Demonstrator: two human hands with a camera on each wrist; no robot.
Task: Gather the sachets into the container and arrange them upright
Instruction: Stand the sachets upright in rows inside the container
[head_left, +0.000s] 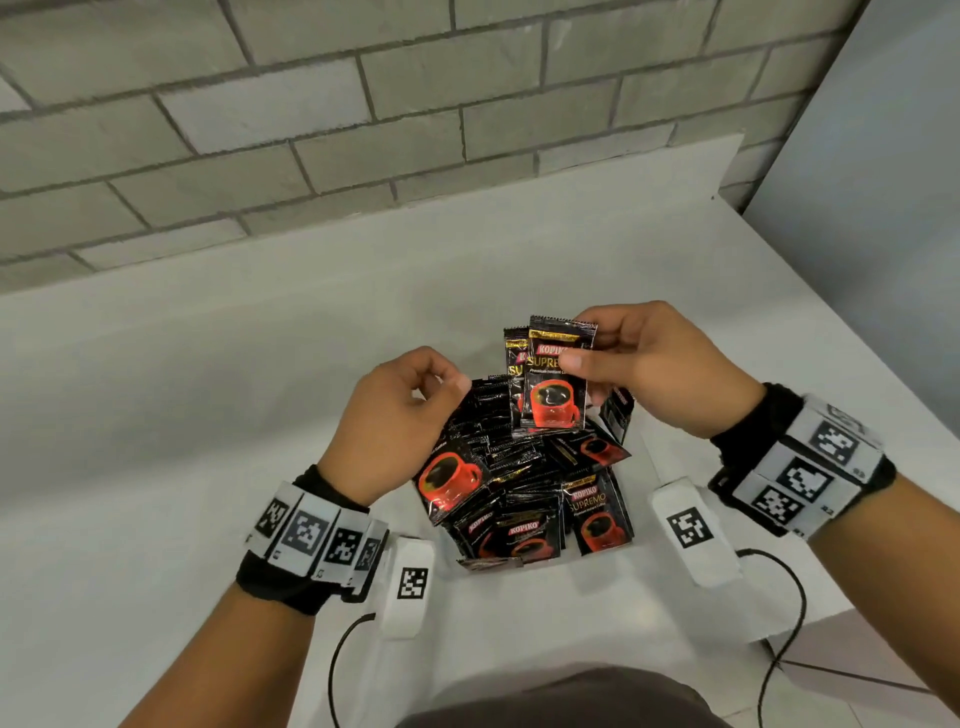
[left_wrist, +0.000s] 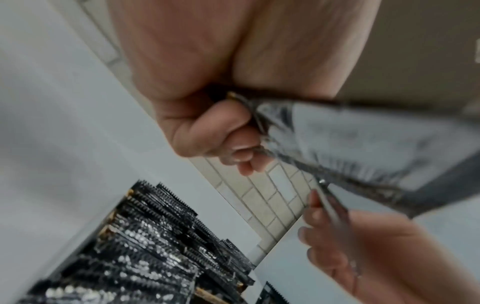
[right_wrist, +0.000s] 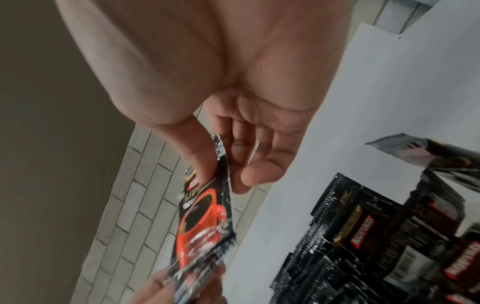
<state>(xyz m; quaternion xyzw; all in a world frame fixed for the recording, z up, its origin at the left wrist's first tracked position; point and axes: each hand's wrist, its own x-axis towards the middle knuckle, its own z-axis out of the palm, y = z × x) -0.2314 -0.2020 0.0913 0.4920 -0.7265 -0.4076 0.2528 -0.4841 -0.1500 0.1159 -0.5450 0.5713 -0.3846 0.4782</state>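
Right hand (head_left: 657, 364) pinched 2 upright sachets (head_left: 553, 382), thumb on front, fingers behind, above pile. Left hand (head_left: 397, 410) curled, gripped sachet (left_wrist: 350, 135) at its edge, per left wrist view. Heap of sachets (head_left: 524, 499) sat crowded on white counter (head_left: 208, 389), some standing, some tilted; container walls not discernible. Tagged bands on both wrists. Grey brick wall (head_left: 260, 130) behind counter

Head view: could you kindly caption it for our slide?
Right hand pinches two sachets above the crowded container; left hand grips another.
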